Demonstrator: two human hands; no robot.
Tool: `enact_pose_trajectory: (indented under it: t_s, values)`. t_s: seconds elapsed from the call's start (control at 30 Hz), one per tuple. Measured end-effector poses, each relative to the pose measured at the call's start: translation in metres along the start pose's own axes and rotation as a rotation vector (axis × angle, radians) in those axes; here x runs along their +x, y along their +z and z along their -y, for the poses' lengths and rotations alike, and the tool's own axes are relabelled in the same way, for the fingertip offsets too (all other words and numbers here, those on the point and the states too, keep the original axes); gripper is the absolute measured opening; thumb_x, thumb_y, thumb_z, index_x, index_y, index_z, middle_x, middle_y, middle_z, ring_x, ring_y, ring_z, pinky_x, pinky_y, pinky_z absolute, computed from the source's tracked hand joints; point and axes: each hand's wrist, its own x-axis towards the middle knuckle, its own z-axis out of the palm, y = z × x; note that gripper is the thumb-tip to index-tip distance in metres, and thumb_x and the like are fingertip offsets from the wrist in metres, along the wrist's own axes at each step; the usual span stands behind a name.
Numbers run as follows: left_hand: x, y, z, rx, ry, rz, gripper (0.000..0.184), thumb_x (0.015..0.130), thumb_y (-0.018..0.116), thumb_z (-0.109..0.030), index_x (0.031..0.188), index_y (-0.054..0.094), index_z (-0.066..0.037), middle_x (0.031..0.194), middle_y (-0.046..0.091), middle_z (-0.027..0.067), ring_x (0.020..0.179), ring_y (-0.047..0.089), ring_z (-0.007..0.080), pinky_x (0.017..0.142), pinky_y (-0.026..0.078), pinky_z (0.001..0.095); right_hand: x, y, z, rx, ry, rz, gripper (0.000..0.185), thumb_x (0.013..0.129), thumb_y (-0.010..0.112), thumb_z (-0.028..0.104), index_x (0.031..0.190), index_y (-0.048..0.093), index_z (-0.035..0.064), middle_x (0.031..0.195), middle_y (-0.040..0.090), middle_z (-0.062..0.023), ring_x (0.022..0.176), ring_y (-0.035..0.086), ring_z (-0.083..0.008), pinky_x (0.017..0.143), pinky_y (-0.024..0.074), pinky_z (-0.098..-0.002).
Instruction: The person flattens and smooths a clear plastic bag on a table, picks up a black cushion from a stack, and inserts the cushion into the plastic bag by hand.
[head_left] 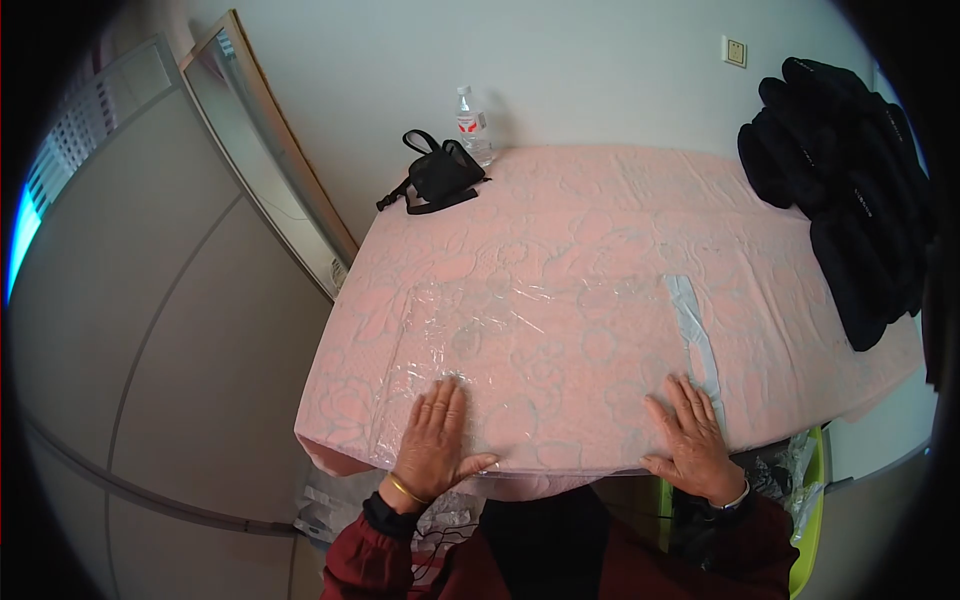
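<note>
A clear plastic bag lies flat on the pink patterned tablecloth, with a whitish strip along its right edge. Palm down, my left hand rests on the lower left part of the bag, its fingers pointing away from me and its thumb stretched sideways. On the other side, my right hand lies flat near the bag's lower right corner, touching the strip's lower end with fingers spread. Neither hand grips anything.
A black strapped bag and a water bottle stand at the back left. Dark padded clothing is heaped at the right. Below the table edge are a green container and crumpled plastic. A framed mirror leans at the left.
</note>
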Motion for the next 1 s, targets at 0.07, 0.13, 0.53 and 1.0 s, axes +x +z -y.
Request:
enact_pose_trajectory:
  t_s: [0.07,0.13,0.53,1.0]
  values:
    - [-0.014,-0.003,0.017,0.039,-0.094,-0.004,0.11,0.086,0.047,-0.079,0.146,0.035,0.012,0.154,0.036,0.0303,0.143,0.035,0.045,0.119,0.025,0.0533,0.0,0.001,0.0,0.006,0.002,0.0,0.084,0.089,0.063,0.054,0.153,0.037,0.0061,0.16,0.023,-0.0293,0.149,0.021,-0.0462,0.121,0.0147,-0.057]
    - [-0.02,-0.006,0.022,0.057,-0.137,-0.015,0.111,0.085,0.047,-0.08,0.146,0.035,0.012,0.154,0.036,0.0303,0.143,0.034,0.045,0.119,0.025,0.0534,0.0,-0.001,0.0,0.006,-0.001,0.004,0.085,0.088,0.064,0.054,0.153,0.037,0.0057,0.16,0.023,-0.0292,0.149,0.021,-0.0467,0.121,0.015,-0.0568]
    - [-0.078,0.001,0.015,0.065,-0.171,-0.071,0.101,0.086,0.053,-0.075,0.149,0.038,0.003,0.154,0.039,0.0249,0.144,0.036,0.0419,0.119,0.023,0.0563,-0.049,-0.016,0.014,0.22,-0.012,0.018,0.081,0.082,0.077,0.041,0.144,0.045,-0.0003,0.156,0.03,-0.0271,0.147,0.026,-0.0451,0.119,0.0207,-0.0565]
    - [-0.013,-0.008,-0.104,-0.081,-0.053,-0.086,0.1,0.079,0.077,-0.045,0.152,0.031,0.005,0.16,0.03,0.0233,0.149,0.027,0.0399,0.119,0.02,0.0591,-0.002,-0.005,0.027,-0.164,-0.071,0.053,0.104,0.069,0.087,0.033,0.149,0.032,-0.0064,0.158,0.026,-0.0269,0.149,0.022,-0.044,0.121,0.0166,-0.0568]
